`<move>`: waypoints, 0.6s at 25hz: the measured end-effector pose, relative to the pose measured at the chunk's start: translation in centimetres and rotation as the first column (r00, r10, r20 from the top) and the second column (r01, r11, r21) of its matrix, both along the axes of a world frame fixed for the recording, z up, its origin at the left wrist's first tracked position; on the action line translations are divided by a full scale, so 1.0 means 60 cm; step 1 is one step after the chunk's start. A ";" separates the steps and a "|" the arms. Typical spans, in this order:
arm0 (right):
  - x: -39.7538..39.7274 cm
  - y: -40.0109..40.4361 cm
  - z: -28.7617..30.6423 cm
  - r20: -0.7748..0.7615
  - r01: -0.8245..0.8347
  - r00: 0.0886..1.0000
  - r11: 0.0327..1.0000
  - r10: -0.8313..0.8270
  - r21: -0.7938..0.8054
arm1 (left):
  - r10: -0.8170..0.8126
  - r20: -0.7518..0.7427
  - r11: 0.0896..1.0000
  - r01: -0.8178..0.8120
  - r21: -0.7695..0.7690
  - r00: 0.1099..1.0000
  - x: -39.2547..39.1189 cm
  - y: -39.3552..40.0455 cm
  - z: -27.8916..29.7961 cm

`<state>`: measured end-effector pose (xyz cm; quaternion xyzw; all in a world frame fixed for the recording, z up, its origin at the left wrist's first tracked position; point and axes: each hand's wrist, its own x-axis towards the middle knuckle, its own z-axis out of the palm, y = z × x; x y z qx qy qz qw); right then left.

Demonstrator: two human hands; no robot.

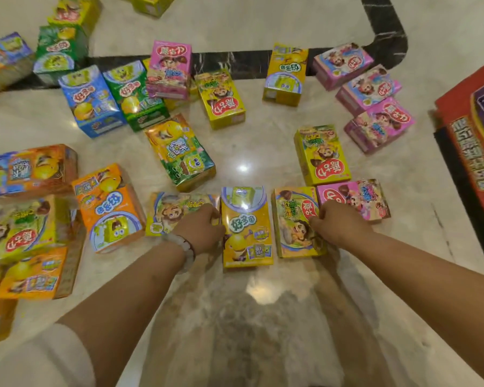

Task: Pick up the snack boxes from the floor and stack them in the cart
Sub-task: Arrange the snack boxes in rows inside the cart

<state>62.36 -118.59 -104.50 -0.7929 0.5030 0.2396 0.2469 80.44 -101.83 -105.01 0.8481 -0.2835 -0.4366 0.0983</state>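
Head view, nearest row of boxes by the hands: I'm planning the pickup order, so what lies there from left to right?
Orange box → pale yellow box → left hand → yellow-orange box → yellow box → right hand → pink box.

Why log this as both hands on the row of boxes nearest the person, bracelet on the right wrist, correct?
Not quite. The head view shows the bracelet on the left wrist. Both the left hand and right hand are on the near row of boxes.

Bright overhead glare, soft blur, wide-angle warp
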 end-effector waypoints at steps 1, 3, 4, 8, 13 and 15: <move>0.005 0.004 -0.002 -0.012 0.006 1.000 0.999 -0.007 -0.034 | 0.032 0.021 0.999 -0.032 -0.003 0.999 -0.004 -0.003 -0.007; 0.015 0.008 -0.008 -0.001 0.044 0.999 0.998 -0.045 -0.051 | 0.069 0.036 0.997 -0.068 -0.021 0.997 -0.008 -0.014 -0.019; 0.017 0.010 -0.012 0.011 0.073 0.997 0.997 -0.072 -0.029 | 0.091 0.022 0.995 -0.090 -0.034 0.996 -0.012 -0.019 -0.021; 0.014 0.016 -0.034 0.069 0.160 0.984 0.986 -0.163 0.039 | 0.161 -0.061 0.985 -0.164 -0.047 0.985 -0.029 -0.025 -0.024; 0.010 0.019 -0.055 0.175 0.330 0.925 0.942 -0.336 0.065 | 0.262 -0.104 0.958 -0.272 -0.096 0.959 -0.041 -0.030 -0.027; 0.011 0.027 -0.056 0.198 0.379 0.899 0.921 -0.390 0.092 | 0.330 -0.133 0.926 -0.347 -0.145 0.935 -0.049 -0.031 -0.021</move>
